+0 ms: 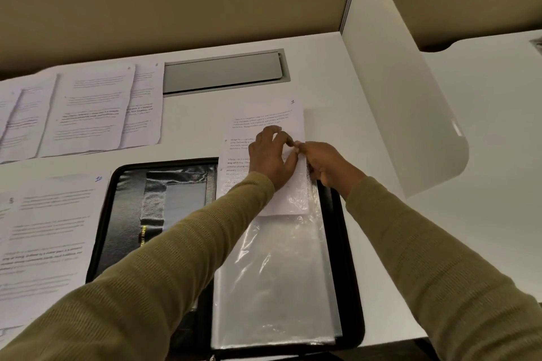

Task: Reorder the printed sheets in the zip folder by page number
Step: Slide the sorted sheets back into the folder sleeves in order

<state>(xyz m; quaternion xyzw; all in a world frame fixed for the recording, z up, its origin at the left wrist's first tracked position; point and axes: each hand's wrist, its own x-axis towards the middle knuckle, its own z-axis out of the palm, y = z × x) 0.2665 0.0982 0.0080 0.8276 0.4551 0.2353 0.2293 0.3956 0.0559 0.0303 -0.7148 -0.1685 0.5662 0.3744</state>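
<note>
Currently the open zip folder (pixel 349 258) is lying on the desk (pixel 337 82), its clear sleeve (pixel 275 272) taking in the sheet (pixel 264 117) by its near end. The sheet is pointing lengthwise away from the person. The left hand (pixel 271 160), fingers curled, is pinching the sheet's edge; the right hand (pixel 328 167) is pinching the sleeve's mouth.

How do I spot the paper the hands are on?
Find the open black zip folder on the white desk. One sheet pokes out of its clear sleeve, under the left hand and right hand. Unlike the loose papers at left, it has a handwritten 2 in its corner.
</note>
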